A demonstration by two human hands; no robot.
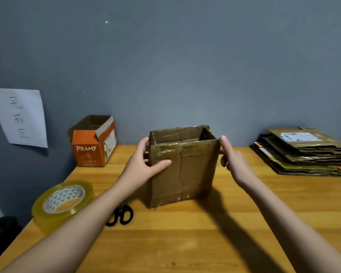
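Note:
A worn brown cardboard box (187, 174) stands upright and open-topped in the middle of the wooden table (185, 233). My left hand (144, 164) grips its upper left corner, thumb across the front face and fingers behind the left side. My right hand (232, 160) is at the box's upper right edge, fingertips touching the corner; whether it grips is not plain. Old tape runs across the box's front.
A roll of clear tape (62, 201) lies at the table's left edge, black scissors (121, 214) beside it under my left forearm. An orange open box (94, 142) stands at the back left. Flattened cartons (303, 152) are stacked at the right. A paper note (20, 117) hangs on the wall.

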